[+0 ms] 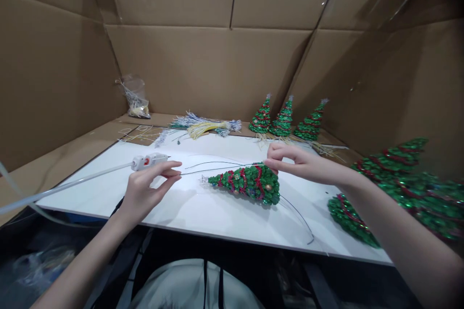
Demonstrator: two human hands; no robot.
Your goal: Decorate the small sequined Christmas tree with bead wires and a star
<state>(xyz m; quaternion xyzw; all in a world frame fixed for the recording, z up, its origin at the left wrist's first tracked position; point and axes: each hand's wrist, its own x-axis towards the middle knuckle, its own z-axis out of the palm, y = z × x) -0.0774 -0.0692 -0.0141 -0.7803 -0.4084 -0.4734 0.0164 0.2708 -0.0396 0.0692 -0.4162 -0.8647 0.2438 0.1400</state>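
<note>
A thin dark wire [217,170] stretches between my hands just above the white board. My left hand [150,188] pinches its left end between thumb and fingertips. At the other end, my right hand [290,160] is closed on the wire, its fingertips beside the base of a small green Christmas tree [250,182]. This tree lies on its side, star tip to the left, wrapped in red garland with small baubles. Another dark wire [299,215] curves out past the tree's base. Behind my left fingers rests a white hot glue gun [150,159].
Three small decorated trees [282,118] stand at the back right, with larger ones [406,188] near my right forearm. Bundles of coloured wire [205,124] lie along the back, near a clear plastic bag [136,96]. Cardboard walls [203,67] enclose the white board [217,222].
</note>
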